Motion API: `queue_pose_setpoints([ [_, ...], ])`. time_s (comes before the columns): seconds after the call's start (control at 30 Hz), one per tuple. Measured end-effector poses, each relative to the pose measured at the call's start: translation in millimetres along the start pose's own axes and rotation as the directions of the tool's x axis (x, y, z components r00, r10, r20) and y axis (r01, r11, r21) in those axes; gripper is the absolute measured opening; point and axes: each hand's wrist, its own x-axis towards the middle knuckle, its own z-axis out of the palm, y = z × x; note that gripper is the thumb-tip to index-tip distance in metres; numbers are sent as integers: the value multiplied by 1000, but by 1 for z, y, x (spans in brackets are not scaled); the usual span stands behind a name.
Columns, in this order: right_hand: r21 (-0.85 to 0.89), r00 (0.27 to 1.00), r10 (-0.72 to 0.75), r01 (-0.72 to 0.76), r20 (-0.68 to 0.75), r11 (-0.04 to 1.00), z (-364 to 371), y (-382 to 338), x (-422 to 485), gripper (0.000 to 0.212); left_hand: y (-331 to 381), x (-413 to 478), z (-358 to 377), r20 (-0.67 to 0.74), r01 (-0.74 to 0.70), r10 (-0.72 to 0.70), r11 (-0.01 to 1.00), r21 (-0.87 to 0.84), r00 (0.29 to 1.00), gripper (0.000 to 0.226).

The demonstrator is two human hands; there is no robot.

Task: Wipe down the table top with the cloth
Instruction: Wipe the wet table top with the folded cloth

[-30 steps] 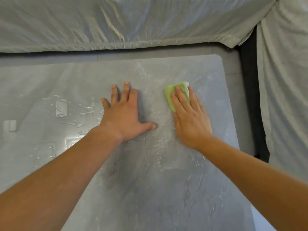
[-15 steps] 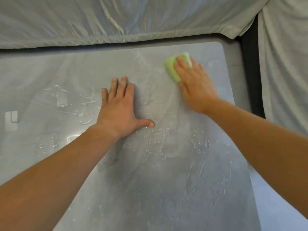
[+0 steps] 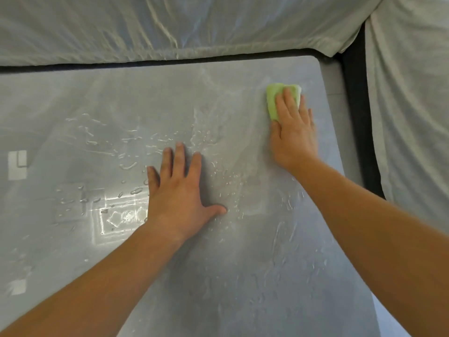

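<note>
A folded light green cloth [image 3: 273,100] lies flat on the grey table top [image 3: 121,98] near its far right corner. My right hand [image 3: 292,132] presses down on the cloth, fingers extended over it, covering its near half. My left hand [image 3: 179,190] rests flat on the table's middle, fingers spread, holding nothing. Water droplets and wet streaks [image 3: 121,152] cover the table left of and around my left hand, and more run along the right side [image 3: 284,237].
A pale sheet-covered piece of furniture [image 3: 170,27] runs along the table's far edge. Another covered one [image 3: 413,117] stands to the right, with a dark gap [image 3: 359,117] between it and the table's right edge.
My right hand slid the cloth away from me and to the right, toward the far right corner. My left hand stayed planted on the table.
</note>
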Motion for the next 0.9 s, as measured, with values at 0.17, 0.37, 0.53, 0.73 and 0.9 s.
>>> queue_pose_setpoints([
  [0.17, -100, 916, -380, 392, 126, 914, 27, -24, -91, 58, -2, 0, 1, -12, -9, 9, 1000, -27, 1000, 125],
  [0.37, -46, 997, -63, 65, 50, 997, 3, 26, -43, 56, -3, 1, 4, -14, -20, 20, 999, -33, 1000, 123],
  [0.53, -124, 974, -202, 214, 105, 969, 28, -21, -111, 59, -3, 1, 4, -12, -19, 19, 999, -37, 1000, 124],
  [0.73, -158, 986, -129, 144, 101, 977, -2, 42, -58, 58, -2, 3, 1, 8, -5, 5, 1000, -17, 1000, 125],
  [0.9, -60, 990, 137, -138, -4, 989, -1, 45, -86, 57, 4, 0, -2, 1, -3, 3, 1000, 21, 1000, 121],
])
